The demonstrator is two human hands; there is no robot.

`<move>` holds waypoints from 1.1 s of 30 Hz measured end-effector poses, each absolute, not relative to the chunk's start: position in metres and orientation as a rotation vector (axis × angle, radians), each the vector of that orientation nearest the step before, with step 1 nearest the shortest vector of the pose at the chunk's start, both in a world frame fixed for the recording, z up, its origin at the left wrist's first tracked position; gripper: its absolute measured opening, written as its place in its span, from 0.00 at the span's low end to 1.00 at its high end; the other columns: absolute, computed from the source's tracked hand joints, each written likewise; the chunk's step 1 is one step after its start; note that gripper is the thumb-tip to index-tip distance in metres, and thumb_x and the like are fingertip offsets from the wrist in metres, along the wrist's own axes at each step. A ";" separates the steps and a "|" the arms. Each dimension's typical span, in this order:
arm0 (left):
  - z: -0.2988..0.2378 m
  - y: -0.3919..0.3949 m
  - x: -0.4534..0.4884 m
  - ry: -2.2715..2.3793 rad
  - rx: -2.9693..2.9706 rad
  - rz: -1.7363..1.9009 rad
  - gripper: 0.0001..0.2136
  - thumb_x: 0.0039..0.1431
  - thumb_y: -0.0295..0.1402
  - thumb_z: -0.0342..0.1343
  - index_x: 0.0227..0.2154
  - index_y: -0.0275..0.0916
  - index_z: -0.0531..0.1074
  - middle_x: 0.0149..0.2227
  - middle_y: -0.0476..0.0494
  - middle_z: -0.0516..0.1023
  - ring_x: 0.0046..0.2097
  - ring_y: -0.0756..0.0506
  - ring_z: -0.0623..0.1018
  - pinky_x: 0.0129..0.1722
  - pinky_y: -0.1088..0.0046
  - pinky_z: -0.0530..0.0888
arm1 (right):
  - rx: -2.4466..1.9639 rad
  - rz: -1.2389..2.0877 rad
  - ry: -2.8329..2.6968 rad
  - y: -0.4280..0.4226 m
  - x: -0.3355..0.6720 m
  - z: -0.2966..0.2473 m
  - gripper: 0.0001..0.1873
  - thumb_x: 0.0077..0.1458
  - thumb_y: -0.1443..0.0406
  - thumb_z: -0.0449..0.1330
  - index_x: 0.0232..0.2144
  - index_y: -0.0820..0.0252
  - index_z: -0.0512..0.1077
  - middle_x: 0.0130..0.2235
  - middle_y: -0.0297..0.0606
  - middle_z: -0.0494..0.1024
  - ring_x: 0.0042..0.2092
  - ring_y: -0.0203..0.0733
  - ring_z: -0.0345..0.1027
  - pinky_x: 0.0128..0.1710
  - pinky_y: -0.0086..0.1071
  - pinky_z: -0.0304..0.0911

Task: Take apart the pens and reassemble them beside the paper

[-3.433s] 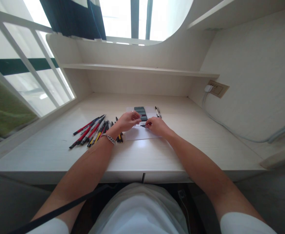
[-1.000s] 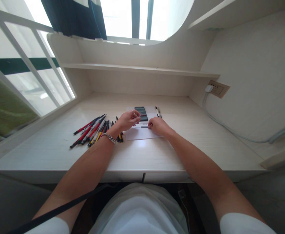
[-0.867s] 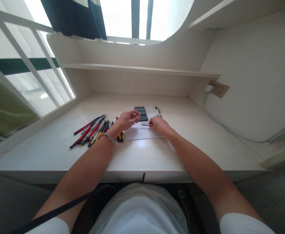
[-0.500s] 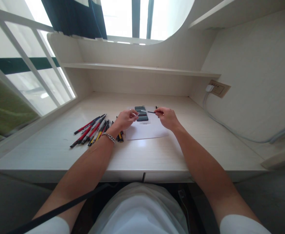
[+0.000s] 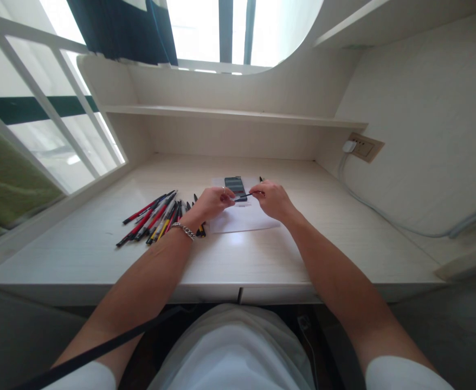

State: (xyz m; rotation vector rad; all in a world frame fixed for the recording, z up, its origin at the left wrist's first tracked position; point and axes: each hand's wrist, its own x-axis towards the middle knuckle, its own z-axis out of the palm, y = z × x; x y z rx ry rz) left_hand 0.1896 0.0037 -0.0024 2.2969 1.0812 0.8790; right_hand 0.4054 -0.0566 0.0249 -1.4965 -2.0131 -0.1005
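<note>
Dark rod shifted, end in right grip

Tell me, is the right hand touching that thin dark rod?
Touching: the head view shows the right hand pinching one end of the thin dark rod.

Slim rod indistinct, phone partly behind left hand, pen mostly behind right hand
</note>
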 end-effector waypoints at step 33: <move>0.007 0.001 0.187 1.258 2.259 0.844 0.09 0.54 0.35 0.59 0.36 0.37 0.78 0.34 0.43 0.82 0.34 0.47 0.78 0.36 0.73 0.72 | -1.735 0.082 -2.089 -0.031 0.384 -0.012 0.10 0.55 0.65 0.60 0.37 0.55 0.81 0.40 0.42 0.78 0.41 0.43 0.71 0.43 0.33 0.62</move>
